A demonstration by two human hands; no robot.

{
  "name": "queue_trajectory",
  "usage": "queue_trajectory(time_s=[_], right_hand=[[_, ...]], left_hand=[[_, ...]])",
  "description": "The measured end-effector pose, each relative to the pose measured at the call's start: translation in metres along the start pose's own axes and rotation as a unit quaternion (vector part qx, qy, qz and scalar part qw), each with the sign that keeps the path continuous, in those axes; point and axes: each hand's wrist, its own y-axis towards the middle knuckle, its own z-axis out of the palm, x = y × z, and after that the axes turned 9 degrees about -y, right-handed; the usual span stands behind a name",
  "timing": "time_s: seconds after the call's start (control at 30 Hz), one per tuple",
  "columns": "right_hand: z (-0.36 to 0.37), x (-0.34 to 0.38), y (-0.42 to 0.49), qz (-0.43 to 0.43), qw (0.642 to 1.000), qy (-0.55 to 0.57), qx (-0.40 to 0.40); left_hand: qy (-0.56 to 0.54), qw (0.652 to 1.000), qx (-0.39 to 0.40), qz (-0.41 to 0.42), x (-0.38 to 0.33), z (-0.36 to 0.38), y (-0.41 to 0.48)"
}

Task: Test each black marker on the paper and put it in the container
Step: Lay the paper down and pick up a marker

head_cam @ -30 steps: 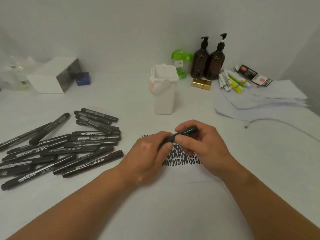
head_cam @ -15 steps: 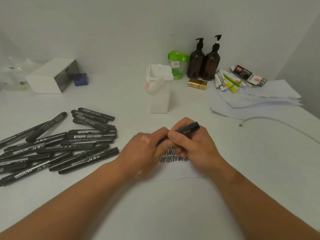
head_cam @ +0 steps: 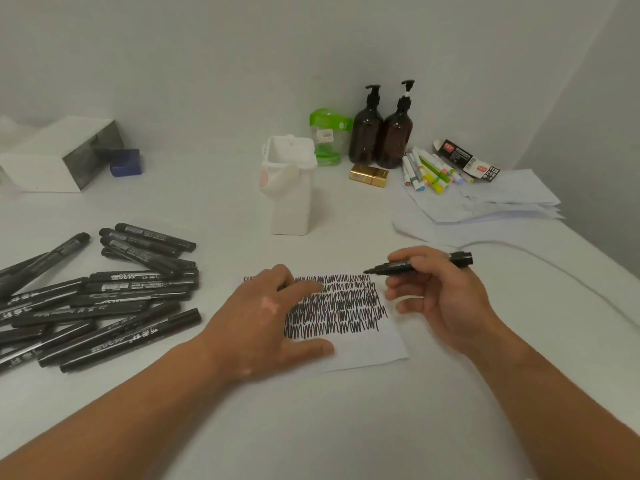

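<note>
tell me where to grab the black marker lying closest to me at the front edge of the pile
Pinch the nearest black marker at mid-barrel, coming from above on the near side. It lies flat on the white table with that side bare, while another marker lies close along its far side.

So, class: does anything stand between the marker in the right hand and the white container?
Nothing visible does. The right hand holds the marker nearer than the container; only bare table lies between.
</note>
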Motion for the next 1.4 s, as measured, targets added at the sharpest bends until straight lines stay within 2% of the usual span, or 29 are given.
queue_trajectory(time_s=[0.07, 0.23, 0.43, 0.8, 1.4], right_hand=[[0.000, -0.006, -0.001, 0.027, 0.999, -0.025, 0.008], [-0.001, -0.015, -0.005, 0.005, 0.990, -0.142, -0.022], [0.004, -0.023, -0.015, -0.052, 0.949, -0.309, -0.031], [0.006, -0.025, -0.015, -0.054, 0.937, -0.345, -0.012], [0.006, -0.025, -0.013, -0.032, 0.928, -0.366, -0.054]], left_hand=[[0.037, 0.999, 0.010, 0.000, 0.001, 0.001, 0.001], [0.065, 0.998, 0.007, -0.016, 0.013, -0.003, 0.000], [0.063, 0.997, 0.004, -0.032, 0.017, -0.004, -0.002], [0.057, 0.997, 0.012, -0.048, 0.016, -0.005, -0.001], [0.054, 0.997, 0.019, -0.054, 0.016, -0.005, -0.001]])
